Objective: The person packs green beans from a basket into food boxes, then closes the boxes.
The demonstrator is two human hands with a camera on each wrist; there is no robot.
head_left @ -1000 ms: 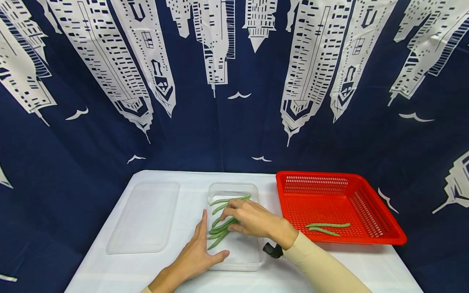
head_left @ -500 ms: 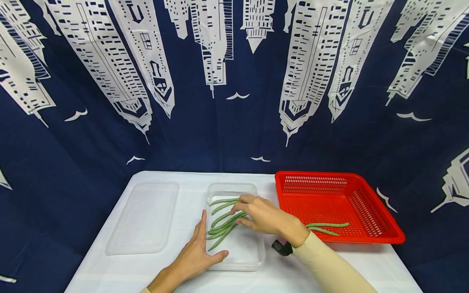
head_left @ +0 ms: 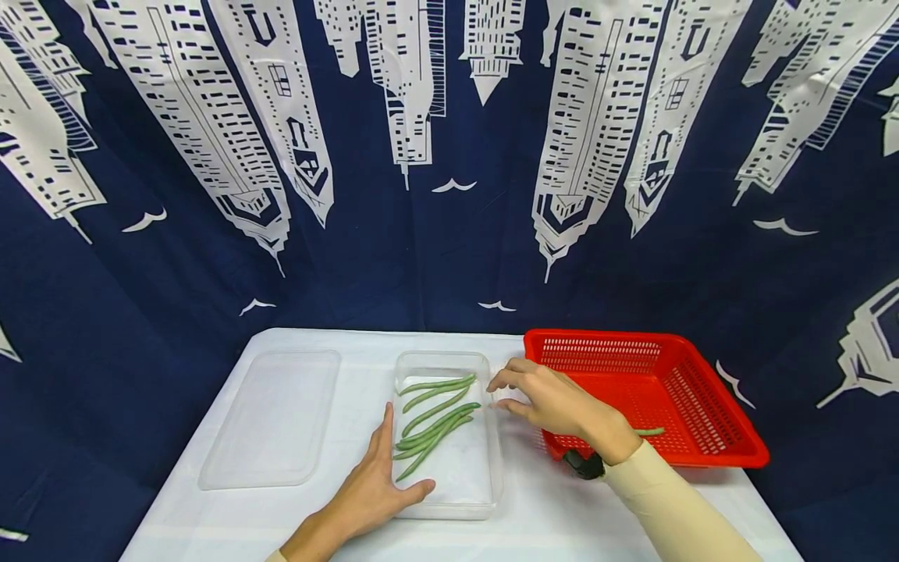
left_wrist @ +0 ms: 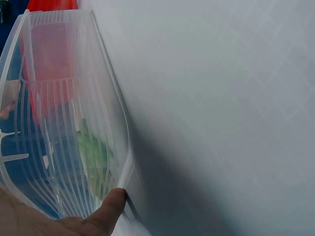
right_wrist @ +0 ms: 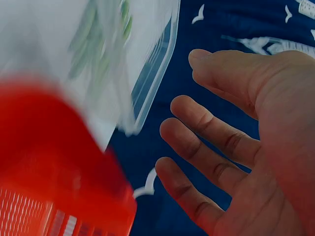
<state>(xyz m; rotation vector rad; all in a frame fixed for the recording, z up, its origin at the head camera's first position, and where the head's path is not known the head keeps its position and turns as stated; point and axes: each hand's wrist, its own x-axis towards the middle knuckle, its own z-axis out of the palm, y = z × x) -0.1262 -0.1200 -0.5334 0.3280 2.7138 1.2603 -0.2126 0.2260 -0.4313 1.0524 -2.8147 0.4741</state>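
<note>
A clear plastic container (head_left: 477,476) stands mid-table with several green beans (head_left: 437,421) lying slantwise in it. My left hand (head_left: 368,488) rests against its near left corner, fingers straight along the left wall and thumb out over the front. In the left wrist view, a fingertip (left_wrist: 115,196) touches the container's edge (left_wrist: 120,103). Between the container and a red basket (head_left: 702,406), my right hand (head_left: 551,398) hovers with nothing in it. Its fingers are spread and slightly bent in the right wrist view. A green bean (head_left: 649,432) shows in the basket, partly hidden by the right wrist.
A flat translucent lid (head_left: 270,421) lies on the white table (head_left: 358,367) left of the container. Behind the table hangs a dark blue cloth (head_left: 393,257) with a white skyline print. The perforated basket stands at the right side of the table.
My right hand let go of the beans in the container and moved right, over the container's right edge toward the basket. My left hand has stayed at the container.
</note>
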